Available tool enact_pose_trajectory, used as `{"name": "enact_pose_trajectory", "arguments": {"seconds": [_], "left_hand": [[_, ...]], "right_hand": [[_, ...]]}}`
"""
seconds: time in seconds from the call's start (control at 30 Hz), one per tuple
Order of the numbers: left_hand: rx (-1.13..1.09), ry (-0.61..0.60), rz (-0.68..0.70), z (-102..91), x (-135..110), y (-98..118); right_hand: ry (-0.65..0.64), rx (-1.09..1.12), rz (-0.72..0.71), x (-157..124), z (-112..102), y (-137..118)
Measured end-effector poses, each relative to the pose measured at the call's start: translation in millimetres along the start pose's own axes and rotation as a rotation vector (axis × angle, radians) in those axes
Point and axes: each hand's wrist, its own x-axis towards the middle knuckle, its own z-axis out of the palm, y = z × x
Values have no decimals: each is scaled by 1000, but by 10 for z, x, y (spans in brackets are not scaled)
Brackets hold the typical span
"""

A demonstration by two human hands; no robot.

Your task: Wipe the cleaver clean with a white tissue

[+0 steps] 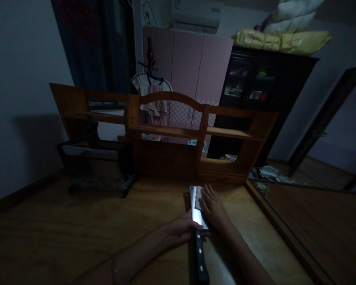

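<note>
A cleaver (196, 215) with a shiny, wide blade and a black riveted handle (199, 255) lies lengthwise ahead of me, its handle toward me. My left hand (184, 229) grips it where the blade meets the handle, thumb on the blade face and fingers beneath. On the far right part of the blade is a pale folded cloth or tissue (198, 197). My right hand (213, 204) presses this piece against the blade, its fingers close together and pointing forward. Part of the pale piece is hidden under that hand.
The wooden surface (154, 209) carries a wooden shelf unit (172, 130) at its back. Left stands a dark rack (96, 166) with a black handle (91, 132) sticking up. A raised wooden edge (280, 221) runs along the right. The room is dim.
</note>
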Motion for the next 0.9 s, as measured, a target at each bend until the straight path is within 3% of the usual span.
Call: {"name": "enact_pose_trajectory", "arguments": {"seconds": [0.33,0.6,0.9], "left_hand": [[-53,-67,14,-29,15,-16],[-64,-63,9,15,-15,23],[-34,-30,-10,52,-32,42]], "right_hand": [[-121,244,-123,-40,-134,-215],[-177,246,-147,-42,-211,-190],[-36,-17,61,-15,-60,-41]]}}
